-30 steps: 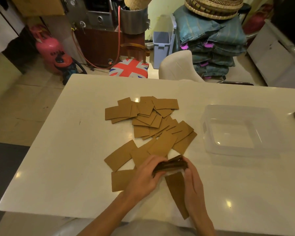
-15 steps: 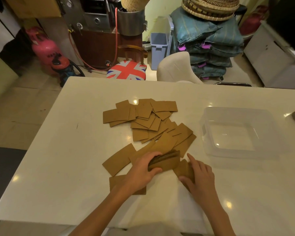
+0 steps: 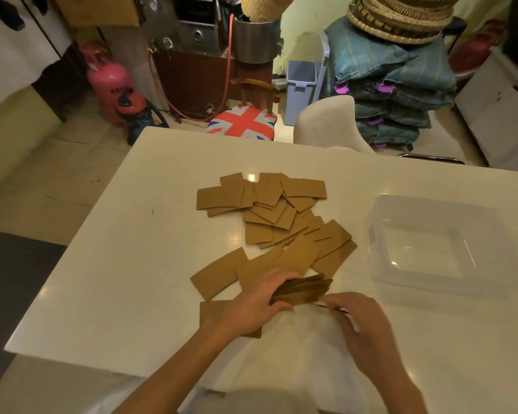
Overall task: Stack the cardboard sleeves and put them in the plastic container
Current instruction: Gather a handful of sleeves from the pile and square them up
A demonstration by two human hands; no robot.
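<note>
The right hand (image 3: 362,327) has lifted off the table (image 3: 132,294) and moved in against the stack (image 3: 304,289), its curled fingers pinching one thin sleeve (image 3: 334,307), which is blurred. The left hand (image 3: 257,303) clasps the brown stack, edges up, just left of the clear plastic container (image 3: 379,222). Loose sleeves (image 3: 281,210), flat and tan, lie scattered further left of it.
</note>
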